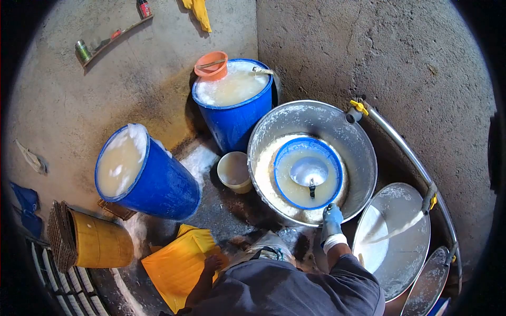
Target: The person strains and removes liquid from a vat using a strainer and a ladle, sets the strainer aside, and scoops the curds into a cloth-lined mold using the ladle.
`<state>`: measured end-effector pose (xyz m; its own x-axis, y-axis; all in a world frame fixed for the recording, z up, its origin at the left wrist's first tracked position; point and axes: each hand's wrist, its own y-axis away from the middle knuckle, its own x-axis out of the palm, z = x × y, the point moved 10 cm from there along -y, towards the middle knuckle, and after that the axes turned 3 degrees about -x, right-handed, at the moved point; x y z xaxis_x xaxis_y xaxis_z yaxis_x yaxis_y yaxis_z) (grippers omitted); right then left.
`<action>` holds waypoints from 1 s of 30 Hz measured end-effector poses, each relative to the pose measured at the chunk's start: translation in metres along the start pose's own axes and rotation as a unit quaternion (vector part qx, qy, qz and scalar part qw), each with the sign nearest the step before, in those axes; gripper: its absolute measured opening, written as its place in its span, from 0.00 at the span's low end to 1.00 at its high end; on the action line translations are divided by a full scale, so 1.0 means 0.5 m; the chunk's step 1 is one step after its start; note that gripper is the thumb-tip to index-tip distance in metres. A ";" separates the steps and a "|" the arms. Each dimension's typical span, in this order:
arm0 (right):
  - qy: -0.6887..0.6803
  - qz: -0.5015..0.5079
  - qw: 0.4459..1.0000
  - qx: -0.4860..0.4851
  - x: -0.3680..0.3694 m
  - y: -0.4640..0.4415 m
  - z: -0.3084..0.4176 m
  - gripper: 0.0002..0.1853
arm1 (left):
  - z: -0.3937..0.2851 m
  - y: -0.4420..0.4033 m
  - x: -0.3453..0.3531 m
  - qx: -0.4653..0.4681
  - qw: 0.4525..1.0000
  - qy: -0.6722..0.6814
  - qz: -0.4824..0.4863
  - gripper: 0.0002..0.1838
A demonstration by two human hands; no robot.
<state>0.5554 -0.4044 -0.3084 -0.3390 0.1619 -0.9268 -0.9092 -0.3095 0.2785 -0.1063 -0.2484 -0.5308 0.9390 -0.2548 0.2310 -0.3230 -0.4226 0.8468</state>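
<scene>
My right hand (332, 220), in a pale blue-grey glove with a white cuff, is at the near edge of a large metal tub (363, 152), its fingers closed on the rim of a blue basin (339, 174). The basin sits inside the tub and holds cloudy liquid. A shiny metal bowl (309, 171) with a dark handle or clip lies in that liquid. Bare and in shadow, my left hand (213, 262) is low in front of the yellow-orange sheet (176, 266), fingers loosely apart, with nothing visible in it.
Two blue barrels (163, 184) (237, 124) hold cloudy liquid with white foam; an orange bowl (212, 72) rests on one. A white bucket (234, 171) stands beside the tub. Right of it, a pipe (406, 150) with yellow valves passes a metal pan (406, 237). A yellow container (105, 239) stands left.
</scene>
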 end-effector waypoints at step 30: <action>0.013 0.005 1.000 -0.014 -0.004 0.004 0.009 0.15 | -0.008 0.003 -0.004 -0.005 0.998 0.022 -0.052 0.19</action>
<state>0.5532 -0.4009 -0.3049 -0.3419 0.1344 -0.9301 -0.8983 -0.3375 0.2814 -0.1083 -0.2448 -0.5283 0.9719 -0.1708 0.1622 -0.2222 -0.4359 0.8721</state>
